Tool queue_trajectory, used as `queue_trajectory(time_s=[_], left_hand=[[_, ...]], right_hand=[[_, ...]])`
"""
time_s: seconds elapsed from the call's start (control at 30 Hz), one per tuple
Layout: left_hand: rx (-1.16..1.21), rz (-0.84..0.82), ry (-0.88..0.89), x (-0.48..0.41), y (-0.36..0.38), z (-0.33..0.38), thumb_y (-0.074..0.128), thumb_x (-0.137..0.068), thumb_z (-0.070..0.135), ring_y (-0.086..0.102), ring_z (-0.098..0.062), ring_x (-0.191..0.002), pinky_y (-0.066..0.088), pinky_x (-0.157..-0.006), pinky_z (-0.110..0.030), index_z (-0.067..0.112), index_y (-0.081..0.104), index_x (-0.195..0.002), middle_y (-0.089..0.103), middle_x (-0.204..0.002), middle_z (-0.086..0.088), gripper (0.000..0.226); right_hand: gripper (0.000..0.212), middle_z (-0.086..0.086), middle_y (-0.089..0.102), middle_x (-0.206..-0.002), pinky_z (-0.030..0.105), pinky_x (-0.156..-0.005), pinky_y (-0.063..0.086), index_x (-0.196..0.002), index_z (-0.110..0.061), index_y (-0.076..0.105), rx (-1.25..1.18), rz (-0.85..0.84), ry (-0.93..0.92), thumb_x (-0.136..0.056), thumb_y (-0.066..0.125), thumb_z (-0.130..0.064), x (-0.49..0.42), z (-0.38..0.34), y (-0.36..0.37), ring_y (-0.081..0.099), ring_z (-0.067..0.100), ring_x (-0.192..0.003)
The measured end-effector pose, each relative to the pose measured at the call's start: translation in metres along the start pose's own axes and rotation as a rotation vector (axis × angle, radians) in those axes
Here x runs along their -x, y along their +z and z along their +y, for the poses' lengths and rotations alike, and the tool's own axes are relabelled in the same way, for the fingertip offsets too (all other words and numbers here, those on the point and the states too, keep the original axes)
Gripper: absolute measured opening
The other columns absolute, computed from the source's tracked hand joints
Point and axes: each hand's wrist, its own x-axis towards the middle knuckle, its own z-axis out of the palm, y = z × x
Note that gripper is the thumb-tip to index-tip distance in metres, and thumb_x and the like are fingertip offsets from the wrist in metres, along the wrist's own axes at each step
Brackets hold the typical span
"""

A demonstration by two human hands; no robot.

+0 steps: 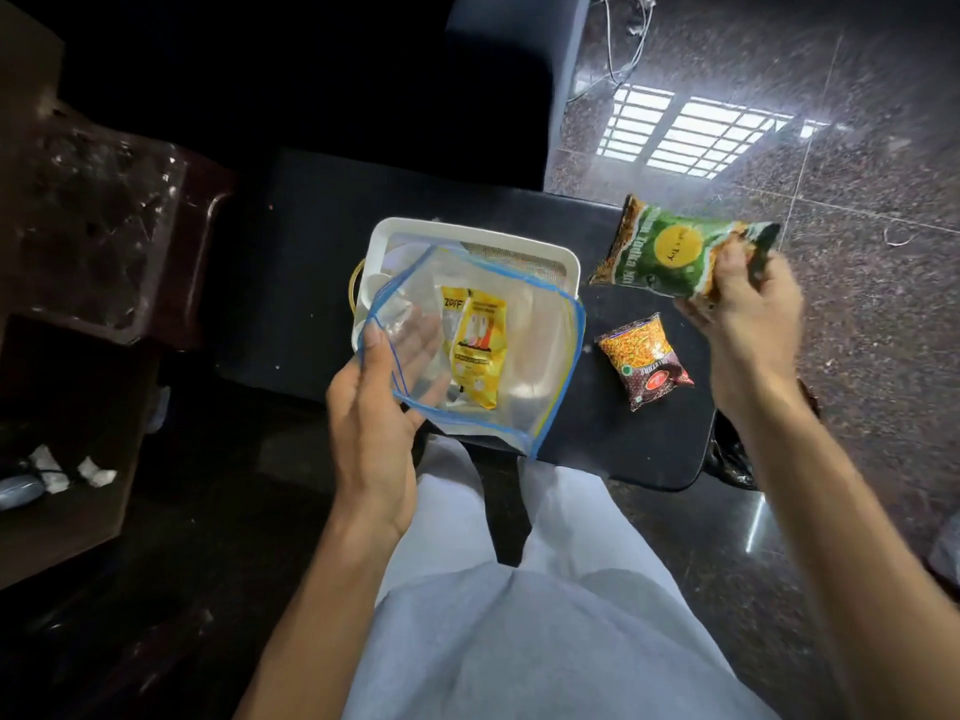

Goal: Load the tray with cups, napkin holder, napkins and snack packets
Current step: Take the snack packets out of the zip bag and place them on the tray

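Observation:
A white tray (470, 233) sits on a small dark table (311, 252). Over it my left hand (376, 407) holds a clear zip bag (524, 345) with blue edging; its fingers are inside the bag's open mouth and the thumb lies on the outside. A yellow snack packet (475, 350) lies inside the bag. My right hand (748, 309) grips a green snack packet (670, 249) in the air to the right of the tray. A red and orange snack packet (644, 361) lies on the table below it. White cups (376, 285) show at the tray's left side, partly hidden by the bag.
A dark sofa or chair (467, 85) stands behind the table. A brown cabinet (93, 226) is at the left. Polished stone floor (857, 174) spreads to the right, with white cables (623, 44) at the top. A black bag (732, 454) lies by the table's right corner.

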Motion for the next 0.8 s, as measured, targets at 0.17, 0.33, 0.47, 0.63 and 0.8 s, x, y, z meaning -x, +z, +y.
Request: queue_trajectory(time_s=[0.17, 0.33, 0.47, 0.63, 0.8], left_hand=[[-0.004, 0.014, 0.0, 0.0, 0.011, -0.001, 0.037, -0.11, 0.034, 0.073, -0.013, -0.114, 0.06, -0.097, -0.037, 0.016, 0.067, -0.125, 0.078, -0.117, -0.003, 0.038], [0.006, 0.021, -0.009, 0.001, 0.02, -0.003, 0.037, -0.109, 0.035, 0.072, -0.016, -0.116, 0.061, -0.095, -0.037, 0.012, 0.064, -0.13, 0.078, -0.118, -0.005, 0.041], [0.042, 0.023, -0.024, 0.0, 0.025, -0.007, 0.038, -0.109, 0.034, 0.072, -0.018, -0.116, 0.06, -0.095, -0.036, 0.01, 0.064, -0.13, 0.078, -0.118, -0.006, 0.042], [0.024, 0.015, -0.03, -0.002, 0.027, -0.01, 0.038, -0.109, 0.035, 0.072, -0.017, -0.116, 0.06, -0.096, -0.036, 0.009, 0.062, -0.134, 0.078, -0.119, -0.006, 0.043], [-0.01, 0.004, -0.029, -0.008, 0.027, -0.007, 0.038, -0.109, 0.036, 0.073, -0.015, -0.114, 0.06, -0.096, -0.036, 0.011, 0.062, -0.134, 0.078, -0.118, -0.004, 0.043]], right_hand=[[0.025, 0.013, 0.066, -0.119, 0.044, -0.084, 0.061, -0.113, -0.016, 0.056, 0.014, 0.207, 0.246, -0.097, 0.055, -0.035, -0.073, 0.092, 0.012, 0.067, 0.029, -0.109], [0.036, 0.01, 0.059, -0.129, 0.036, -0.095, 0.051, -0.132, -0.017, 0.049, 0.212, 0.3, 0.366, -0.1, 0.051, -0.034, -0.095, 0.135, 0.025, 0.061, 0.024, -0.111], [0.042, 0.01, 0.051, -0.134, 0.034, -0.092, 0.049, -0.14, -0.013, 0.04, 0.274, 0.299, 0.455, -0.102, 0.048, -0.029, -0.111, 0.149, 0.032, 0.058, 0.026, -0.113], [0.042, 0.012, 0.053, -0.134, 0.043, -0.097, 0.052, -0.136, -0.009, 0.044, 0.454, 0.294, 0.475, -0.099, 0.052, -0.026, -0.114, 0.151, 0.027, 0.058, 0.03, -0.114], [0.043, 0.014, 0.052, -0.131, 0.045, -0.103, 0.045, -0.132, -0.008, 0.05, 0.76, 0.251, 0.167, -0.094, 0.057, -0.026, -0.08, 0.121, 0.002, 0.054, 0.031, -0.119]])
